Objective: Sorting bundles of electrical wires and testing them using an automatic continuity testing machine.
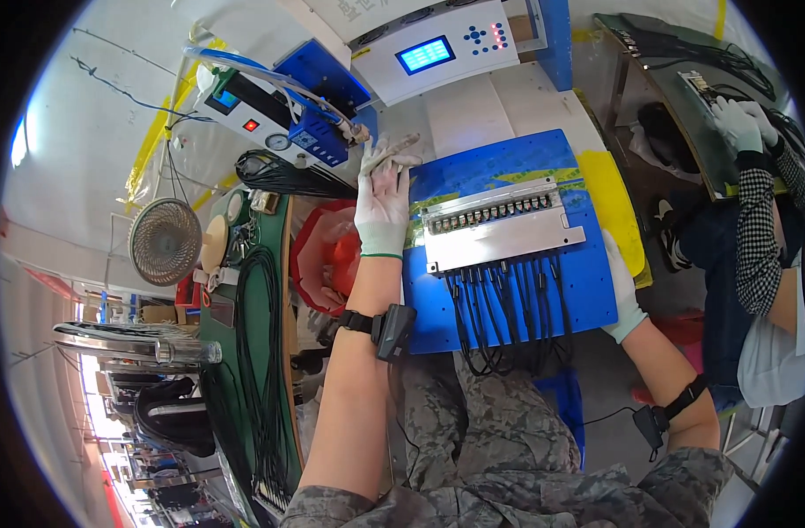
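In front of me lies a blue board (505, 308) with rows of small holes. A silver metal fixture (508, 239) on it holds a row of small metal connectors (490, 214). Black cables (486, 308) run from the fixture over the board's near edge. My left hand (385, 189), in a white glove, is at the board's upper left edge, palm partly showing, fingers apart and nothing visible in them. My gloved right hand (627, 299) is closed at the board's right edge; the board hides part of its fingers.
A white machine with a lit screen (426, 56) stands behind the board. Left of it is a soldering-like device with a gauge (277, 142) and hoses. A red bin (307, 260) and a green table (231, 370) with cables are left. A co-worker's gloved hands (738, 123) work at right.
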{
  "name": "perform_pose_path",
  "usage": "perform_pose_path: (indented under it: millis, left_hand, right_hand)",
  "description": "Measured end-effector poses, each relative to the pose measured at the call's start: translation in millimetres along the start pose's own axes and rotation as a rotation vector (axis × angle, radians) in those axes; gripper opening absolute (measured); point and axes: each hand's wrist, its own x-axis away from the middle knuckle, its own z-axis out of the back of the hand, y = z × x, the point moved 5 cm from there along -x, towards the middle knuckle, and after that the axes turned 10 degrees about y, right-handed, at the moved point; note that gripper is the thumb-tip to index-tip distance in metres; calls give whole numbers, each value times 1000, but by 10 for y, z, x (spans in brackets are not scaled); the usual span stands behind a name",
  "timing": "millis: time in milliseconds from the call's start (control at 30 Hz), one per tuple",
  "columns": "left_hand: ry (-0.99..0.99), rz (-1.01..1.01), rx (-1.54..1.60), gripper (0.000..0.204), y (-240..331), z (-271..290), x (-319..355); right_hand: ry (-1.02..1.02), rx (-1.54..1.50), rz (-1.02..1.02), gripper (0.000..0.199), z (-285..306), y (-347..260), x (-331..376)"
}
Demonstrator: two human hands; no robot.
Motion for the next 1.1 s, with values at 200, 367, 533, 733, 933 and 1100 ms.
perform_pose_path:
  millis: [200, 367, 533, 733, 933, 1100]
  left_hand:
    - [23, 11, -7, 54, 5, -5, 21]
    - [113, 27, -8, 44, -25, -17, -20]
    - [-18, 22, -39, 47, -8, -114, -2]
    - [105, 30, -72, 47, -5, -68, 37]
    - [49, 20, -64, 48, -6, -47, 11]
    - [52, 25, -21, 49, 2, -25, -2]
  right_hand:
    - [17, 689, 331, 47, 76, -185, -55]
    - [131, 991, 600, 48, 284, -490, -113]
    - [182, 1090, 658, 49, 271, -465, -110]
    - [23, 661, 342, 49, 134, -210, -60]
    - [-35, 584, 320, 48, 112, -203, -48]
    - [96, 781, 379, 47, 20, -134, -14]
